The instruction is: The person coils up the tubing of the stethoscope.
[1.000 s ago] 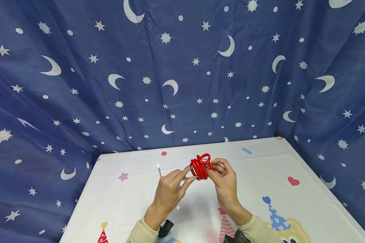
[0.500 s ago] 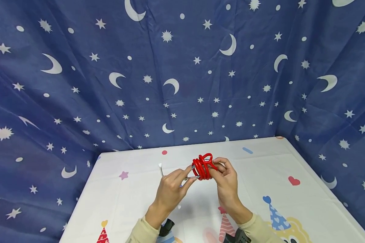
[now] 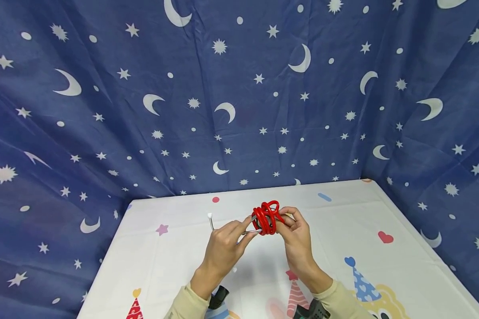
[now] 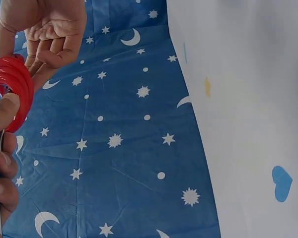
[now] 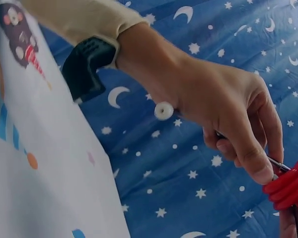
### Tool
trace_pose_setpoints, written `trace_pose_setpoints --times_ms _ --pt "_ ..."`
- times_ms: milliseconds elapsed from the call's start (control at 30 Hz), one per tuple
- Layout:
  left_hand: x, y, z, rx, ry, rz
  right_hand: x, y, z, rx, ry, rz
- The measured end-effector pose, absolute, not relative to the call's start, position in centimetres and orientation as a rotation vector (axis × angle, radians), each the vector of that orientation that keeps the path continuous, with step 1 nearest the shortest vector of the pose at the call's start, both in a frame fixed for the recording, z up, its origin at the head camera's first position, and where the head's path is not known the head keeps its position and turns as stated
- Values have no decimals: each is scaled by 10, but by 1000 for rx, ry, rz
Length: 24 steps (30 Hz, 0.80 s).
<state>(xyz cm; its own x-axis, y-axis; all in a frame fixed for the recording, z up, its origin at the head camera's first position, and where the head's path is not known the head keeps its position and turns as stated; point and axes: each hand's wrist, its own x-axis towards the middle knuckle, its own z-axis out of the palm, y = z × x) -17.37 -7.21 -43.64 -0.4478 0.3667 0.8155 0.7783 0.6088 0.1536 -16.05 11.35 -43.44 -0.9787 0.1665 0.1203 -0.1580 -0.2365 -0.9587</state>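
Observation:
A stethoscope with glossy red tubing (image 3: 265, 220) is held up over the table between both hands. The tubing is wound in several turns round its metal ear tubes (image 3: 250, 231). My left hand (image 3: 222, 248) pinches the ear tubes with thumb and fingertips just left of the coil. One white ear tip (image 3: 210, 215) sticks out beyond that hand; in the right wrist view a white ear tip (image 5: 164, 111) shows by the wrist. My right hand (image 3: 295, 237) pinches the tubing at the coil's right side, below a small raised loop. The chest piece is not visible.
The white table cover (image 3: 175, 252) has printed stars, hearts and party hats. A dark blue curtain (image 3: 239, 110) with moons and stars stands behind the table and at its sides. Dark wrist cameras (image 3: 218, 297) are strapped at both sleeves.
The coil and both hands have shifted slightly to the right in the head view. The raised loop of tubing looks slightly different in shape. Both hands keep their grip.

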Motion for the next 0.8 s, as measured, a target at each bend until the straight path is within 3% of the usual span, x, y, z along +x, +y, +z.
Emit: trace_pose_setpoints --times_ms 533,800 --pt "-175 -79 -443 -860 -2110 -800 -160 131 -437 477 -2096 2090" --pt "-177 -80 -450 -857 -2161 -809 -165 133 -435 469 -2067 2142"
